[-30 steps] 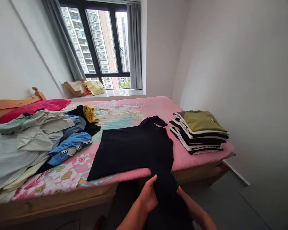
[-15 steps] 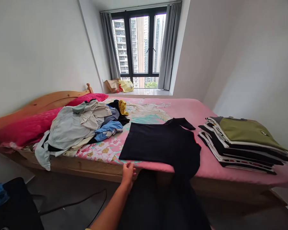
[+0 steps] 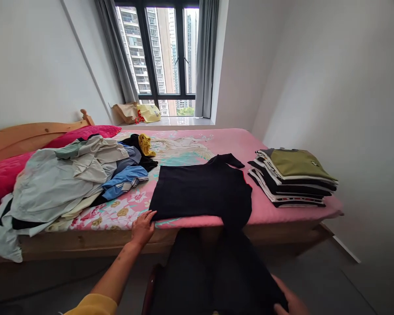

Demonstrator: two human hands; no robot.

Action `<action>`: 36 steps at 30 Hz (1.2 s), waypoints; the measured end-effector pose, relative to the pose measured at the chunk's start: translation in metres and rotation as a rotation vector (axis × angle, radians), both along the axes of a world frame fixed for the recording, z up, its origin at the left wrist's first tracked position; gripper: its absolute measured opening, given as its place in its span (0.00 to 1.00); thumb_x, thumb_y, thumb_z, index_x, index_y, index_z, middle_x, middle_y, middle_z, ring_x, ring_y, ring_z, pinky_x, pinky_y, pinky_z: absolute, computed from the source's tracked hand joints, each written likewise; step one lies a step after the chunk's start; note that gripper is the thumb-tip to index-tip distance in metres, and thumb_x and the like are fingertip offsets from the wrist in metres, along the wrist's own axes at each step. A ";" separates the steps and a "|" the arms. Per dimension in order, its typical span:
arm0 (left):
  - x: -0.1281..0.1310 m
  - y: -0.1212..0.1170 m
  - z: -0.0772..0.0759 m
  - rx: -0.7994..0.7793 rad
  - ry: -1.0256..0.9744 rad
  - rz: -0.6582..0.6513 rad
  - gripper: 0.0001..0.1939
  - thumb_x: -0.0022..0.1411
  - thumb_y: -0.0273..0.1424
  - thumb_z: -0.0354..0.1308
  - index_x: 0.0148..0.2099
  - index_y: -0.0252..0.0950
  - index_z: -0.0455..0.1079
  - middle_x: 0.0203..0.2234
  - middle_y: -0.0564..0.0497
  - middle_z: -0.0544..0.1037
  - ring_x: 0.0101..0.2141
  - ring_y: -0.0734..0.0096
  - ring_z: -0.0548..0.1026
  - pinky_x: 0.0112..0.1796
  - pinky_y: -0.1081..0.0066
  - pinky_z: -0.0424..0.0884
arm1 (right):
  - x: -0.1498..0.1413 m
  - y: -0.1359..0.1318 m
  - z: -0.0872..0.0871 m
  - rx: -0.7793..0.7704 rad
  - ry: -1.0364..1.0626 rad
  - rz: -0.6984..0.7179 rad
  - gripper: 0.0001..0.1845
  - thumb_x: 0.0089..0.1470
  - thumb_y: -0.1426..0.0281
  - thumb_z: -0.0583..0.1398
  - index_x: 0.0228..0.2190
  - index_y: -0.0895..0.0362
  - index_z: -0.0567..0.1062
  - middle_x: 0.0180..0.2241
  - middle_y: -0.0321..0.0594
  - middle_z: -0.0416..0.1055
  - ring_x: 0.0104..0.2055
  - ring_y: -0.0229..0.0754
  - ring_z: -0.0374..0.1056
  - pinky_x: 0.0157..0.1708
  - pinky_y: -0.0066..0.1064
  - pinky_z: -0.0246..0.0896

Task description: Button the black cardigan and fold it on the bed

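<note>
A black shirt [image 3: 193,190] lies spread on the bed, its hem toward the left and its neckline, edged with red, toward the right. Its near shoulder side droops over the bed's front edge. My left hand [image 3: 143,228] is at the near hem corner, fingers closed on the cloth. Low at the right, my right hand [image 3: 290,299] is partly cut off by the frame. It lies against dark fabric beside my black-clad legs [image 3: 197,280]; its fingers are mostly hidden.
A loose heap of clothes [image 3: 65,179] covers the bed's left side, near red pillows [image 3: 6,173]. Folded clothes [image 3: 295,175] form a stack at the right, an olive one on top. Bags [image 3: 147,113] stand on the windowsill. The bed's wooden front edge [image 3: 95,243] runs before me.
My left hand has moved from below the hem onto the shirt's near corner and closed there. My right hand has come into view. The view has turned to the right.
</note>
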State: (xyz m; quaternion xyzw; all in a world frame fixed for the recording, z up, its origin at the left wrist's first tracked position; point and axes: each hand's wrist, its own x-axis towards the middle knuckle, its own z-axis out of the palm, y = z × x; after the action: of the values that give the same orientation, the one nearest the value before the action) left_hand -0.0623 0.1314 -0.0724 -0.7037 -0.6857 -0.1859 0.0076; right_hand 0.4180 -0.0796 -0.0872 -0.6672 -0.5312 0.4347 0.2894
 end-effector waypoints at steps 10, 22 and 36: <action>-0.016 0.019 0.015 0.034 0.248 -0.173 0.19 0.57 0.29 0.49 0.49 0.44 0.71 0.46 0.49 0.74 0.49 0.58 0.68 0.49 0.59 0.61 | -0.025 0.003 0.056 0.000 -0.204 0.331 0.32 0.39 0.73 0.54 0.49 0.49 0.72 0.50 0.39 0.69 0.51 0.50 0.65 0.52 0.34 0.58; -0.030 0.022 0.000 -0.013 0.115 -0.138 0.22 0.58 0.34 0.48 0.54 0.45 0.67 0.50 0.48 0.70 0.50 0.61 0.68 0.48 0.62 0.66 | -0.016 0.026 0.056 0.009 0.093 0.001 0.35 0.38 0.70 0.52 0.52 0.57 0.67 0.52 0.43 0.67 0.52 0.48 0.65 0.52 0.35 0.59; -0.050 0.070 0.020 -0.146 -0.718 -0.182 0.13 0.47 0.37 0.58 0.35 0.38 0.74 0.43 0.48 0.77 0.48 0.60 0.70 0.53 0.62 0.62 | 0.050 0.130 0.201 0.043 -0.090 0.100 0.30 0.39 0.60 0.64 0.47 0.52 0.74 0.48 0.47 0.70 0.44 0.56 0.69 0.39 0.36 0.66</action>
State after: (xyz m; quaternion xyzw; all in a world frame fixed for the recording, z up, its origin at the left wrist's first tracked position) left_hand -0.1125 0.2015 -0.0528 -0.6504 -0.5910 -0.3711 -0.2999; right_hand 0.4679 0.0504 0.1137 -0.6522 -0.5855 0.4069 0.2574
